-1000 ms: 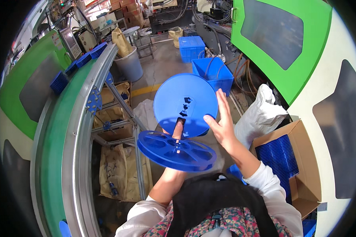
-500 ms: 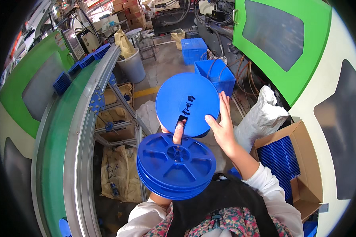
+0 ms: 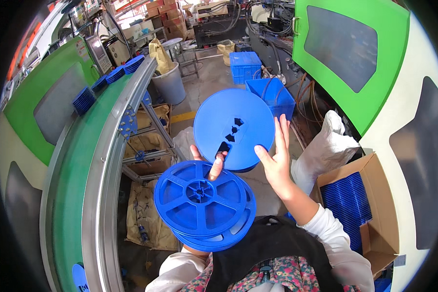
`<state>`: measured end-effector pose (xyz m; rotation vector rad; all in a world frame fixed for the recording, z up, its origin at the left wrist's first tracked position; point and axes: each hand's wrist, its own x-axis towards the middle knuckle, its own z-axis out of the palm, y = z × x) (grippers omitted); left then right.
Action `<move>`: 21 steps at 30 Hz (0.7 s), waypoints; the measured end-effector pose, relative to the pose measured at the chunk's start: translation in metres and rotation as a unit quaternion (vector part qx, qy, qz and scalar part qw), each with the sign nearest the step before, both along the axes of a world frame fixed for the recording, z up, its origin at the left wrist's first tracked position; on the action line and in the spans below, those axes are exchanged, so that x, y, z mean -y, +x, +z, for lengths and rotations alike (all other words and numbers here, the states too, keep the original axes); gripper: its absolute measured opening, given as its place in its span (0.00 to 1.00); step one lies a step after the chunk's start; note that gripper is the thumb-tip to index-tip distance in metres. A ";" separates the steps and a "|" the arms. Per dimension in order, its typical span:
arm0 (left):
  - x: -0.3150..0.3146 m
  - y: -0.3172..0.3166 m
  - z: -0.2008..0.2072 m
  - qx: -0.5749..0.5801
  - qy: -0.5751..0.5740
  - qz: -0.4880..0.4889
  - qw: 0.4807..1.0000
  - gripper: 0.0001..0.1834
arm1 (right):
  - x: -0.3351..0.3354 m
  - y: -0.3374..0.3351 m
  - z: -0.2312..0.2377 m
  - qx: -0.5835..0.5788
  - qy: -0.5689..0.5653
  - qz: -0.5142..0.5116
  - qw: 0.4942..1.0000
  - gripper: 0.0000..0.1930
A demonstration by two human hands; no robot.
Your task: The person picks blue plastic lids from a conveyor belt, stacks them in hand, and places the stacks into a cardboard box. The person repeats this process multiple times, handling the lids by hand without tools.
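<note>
A blue plastic reel [image 3: 248,114], its smooth round face toward me, is held up in front of me. The thumb of my left hand [image 3: 216,168] presses at the reel's dark slot, with other fingers showing past its left edge. Several spoked blue reels [image 3: 199,216] lie stacked over my left wrist and hide most of that hand. The top one sits askew to the left of those under it. My right hand [image 3: 280,163] is open at the upright reel's right rim, fingers stretched and thumb tip touching its face.
At left runs a green conveyor belt [image 3: 75,194] with stacked blue discs [image 3: 84,100] farther along. A carton [image 3: 384,219] at right holds rows of blue reels. Beside it stands a white sack [image 3: 321,151]. Blue crates [image 3: 280,100] and a grey bin [image 3: 170,85] are farther off.
The top spoked reel has shifted left and now sits off-centre over the ones below. More of my left fingers shows beside the upright reel. My right hand stays at its rim.
</note>
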<state>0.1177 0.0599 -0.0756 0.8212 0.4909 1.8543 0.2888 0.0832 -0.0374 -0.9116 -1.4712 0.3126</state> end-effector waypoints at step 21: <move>-0.015 -0.020 -0.005 0.015 0.136 -0.133 0.982 0.25 | 0.018 -0.009 0.001 0.038 0.200 0.024 0.979 0.43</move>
